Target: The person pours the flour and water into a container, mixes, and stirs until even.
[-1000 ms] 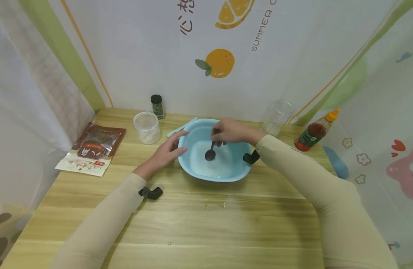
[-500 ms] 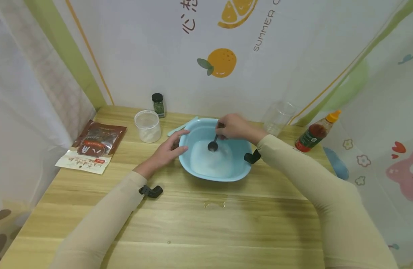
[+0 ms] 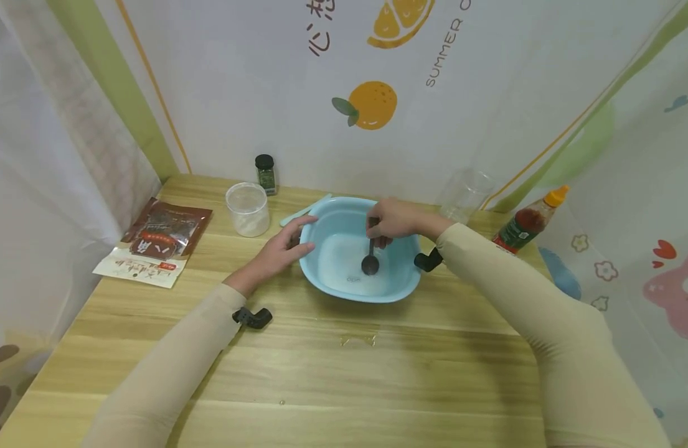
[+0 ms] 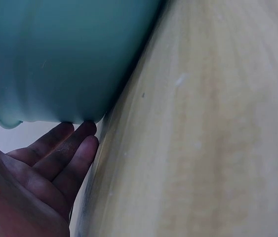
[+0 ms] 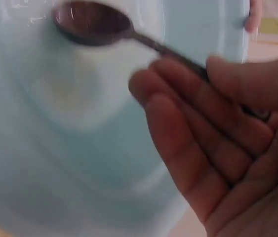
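A light blue basin (image 3: 401, 277) on the table contains clear-looking liquid (image 3: 344, 255). My right hand (image 3: 394, 219) pinches the handle of a dark spoon (image 3: 370, 265), thumb against fingers, with the bowl of the spoon low in the basin. Closer up, the right wrist view shows the spoon's bowl (image 5: 93, 22) at the liquid. On the basin's left side, my left hand (image 3: 279, 249) holds the rim, thumb tip at the edge. In the left wrist view its other fingers (image 4: 77, 158) touch the outer wall; the thumb is mostly hidden there.
Behind and left stand a clear tub (image 3: 247, 210) and a small black-lidded spice jar (image 3: 266, 174). A brown and white packet (image 3: 155, 242) lies far left. A pale blue stick-like thing (image 3: 304, 210) lies behind the basin. A clear cup (image 3: 466, 194) and a red sauce bottle (image 3: 525, 225) stand right.
The spoon has swept round in the basin, first up toward the back, then forward and to the right, with my right hand. My left hand has stayed at the rim.
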`<state>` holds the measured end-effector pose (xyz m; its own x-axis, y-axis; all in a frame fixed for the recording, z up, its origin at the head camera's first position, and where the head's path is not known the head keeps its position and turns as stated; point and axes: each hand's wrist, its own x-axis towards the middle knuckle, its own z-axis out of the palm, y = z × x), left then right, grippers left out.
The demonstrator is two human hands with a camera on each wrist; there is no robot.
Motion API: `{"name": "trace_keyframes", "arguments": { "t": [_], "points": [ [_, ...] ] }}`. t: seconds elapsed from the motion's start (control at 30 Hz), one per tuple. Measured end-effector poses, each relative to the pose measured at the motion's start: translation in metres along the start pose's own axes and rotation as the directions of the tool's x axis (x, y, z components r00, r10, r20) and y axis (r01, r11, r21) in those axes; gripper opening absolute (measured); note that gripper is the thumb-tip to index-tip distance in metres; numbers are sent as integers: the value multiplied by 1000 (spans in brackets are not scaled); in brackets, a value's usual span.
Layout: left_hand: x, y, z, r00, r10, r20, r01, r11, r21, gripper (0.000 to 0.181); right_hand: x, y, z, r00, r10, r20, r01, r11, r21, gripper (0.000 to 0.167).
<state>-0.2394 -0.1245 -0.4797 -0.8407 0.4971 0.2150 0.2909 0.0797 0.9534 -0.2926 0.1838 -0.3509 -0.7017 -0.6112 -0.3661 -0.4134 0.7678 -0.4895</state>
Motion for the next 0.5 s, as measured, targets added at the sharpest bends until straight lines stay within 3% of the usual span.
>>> {"name": "trace_keyframes", "arguments": {
  "t": [0.1, 0.27, 0.37, 0.5],
  "points": [
    [0, 0, 1, 1000, -2, 5, 2, 1000, -2, 63, 1, 2, -3, 992, 35, -122, -43, 997, -65, 20],
    [0, 0, 1, 1000, 13, 14, -13, 1000, -10, 63, 16, -7, 3, 957, 57, -286, -93, 989, -115, 21],
    [1, -1, 1, 1000, 20, 18, -20, 1000, -15, 63, 24, -17, 10, 953, 33, -302, -67, 992, -105, 20],
    [1, -2, 0, 999, 23, 24, -22, 1000, -20, 62, 28, -29, 20, 967, -42, -252, 36, 999, -30, 18]
  ]
}}
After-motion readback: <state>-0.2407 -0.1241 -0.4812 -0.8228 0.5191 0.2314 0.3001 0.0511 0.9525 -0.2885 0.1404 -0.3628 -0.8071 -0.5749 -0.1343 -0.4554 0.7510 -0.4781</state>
